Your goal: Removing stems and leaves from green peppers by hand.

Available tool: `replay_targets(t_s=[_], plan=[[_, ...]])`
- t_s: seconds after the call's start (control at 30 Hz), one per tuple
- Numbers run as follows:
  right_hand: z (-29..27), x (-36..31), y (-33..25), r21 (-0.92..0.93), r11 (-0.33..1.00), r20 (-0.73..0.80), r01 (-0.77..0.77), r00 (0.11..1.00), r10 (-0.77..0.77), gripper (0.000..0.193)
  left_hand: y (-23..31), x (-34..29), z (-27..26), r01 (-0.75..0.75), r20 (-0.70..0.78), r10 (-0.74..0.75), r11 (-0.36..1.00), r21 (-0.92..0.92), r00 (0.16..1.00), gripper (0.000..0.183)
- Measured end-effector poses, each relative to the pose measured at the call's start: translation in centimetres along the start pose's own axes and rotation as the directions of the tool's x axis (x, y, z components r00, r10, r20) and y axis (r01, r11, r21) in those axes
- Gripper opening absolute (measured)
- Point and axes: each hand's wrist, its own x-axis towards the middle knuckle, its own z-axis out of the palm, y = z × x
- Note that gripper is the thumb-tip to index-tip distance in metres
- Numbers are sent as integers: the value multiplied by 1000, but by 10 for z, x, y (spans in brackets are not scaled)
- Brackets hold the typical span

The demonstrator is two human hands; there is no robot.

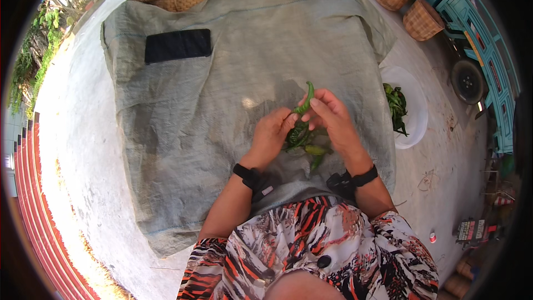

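Note:
A long green chili pepper [308, 95] is held up between my two hands, its curved tip pointing away from me. My left hand [273, 128] pinches the lower end of it with thumb and fingers. The thumb and fingers of my right hand [333, 118] close on its upper part. Below my hands, several more green peppers [315, 150] lie in a small heap on the grey-green woven sheet [183, 150]; my hands partly hide them. Black straps with dark boxes sit on both my wrists.
A black phone-like slab [177, 45] lies on the sheet at the far left. To the right stands a white tub [417, 116] with green peppers inside. Wicker baskets [423, 19] and a teal vehicle [497, 72] are at the back right. Red steps [41, 200] run along the left.

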Motion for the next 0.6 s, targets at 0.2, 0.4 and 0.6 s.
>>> replay_targets(t_s=[0.2, 0.4, 0.6], plan=[[-13, -11, -26, -172, 972, -177, 159, 966, -189, 17, 7, 3, 2, 39, -10, -39, 999, -3, 999, 16], [-66, -32, -76, -815, 577, -438, 52, 595, -674, 22, -7, -2, 1, -72, -21, 71, 997, -42, 997, 20], [-74, -35, -55, -845, 532, -423, -57, 678, -601, 29, 17, 0, -1, -114, 104, 93, 969, 221, 990, 33]])
